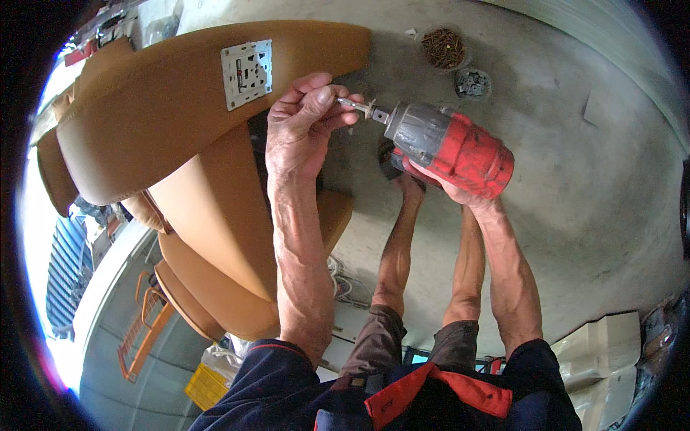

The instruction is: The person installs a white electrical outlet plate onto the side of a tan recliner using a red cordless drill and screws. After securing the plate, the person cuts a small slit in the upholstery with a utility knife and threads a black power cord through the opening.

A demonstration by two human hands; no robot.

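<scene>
Here's the tan sofa (144,118), smooth and padded, its long rounded edge running rightward; beyond that edge the grey concrete floor (596,208) opens wide, with room around the power driver (453,151). That driver's held just right of the sofa, red and black, scuffed, barrel-shaped, the right hand (463,192) wrapped around its partly hidden grip. And the left hand (307,118), right at the sofa's edge, pinches the slim metal bit (363,108) between thumb and fingers! On the sofa: a flat white plate (246,74), full of cut-outs. Off its right end: round heaps, brownish screws (443,48) and grey metal pieces (472,83).
</scene>
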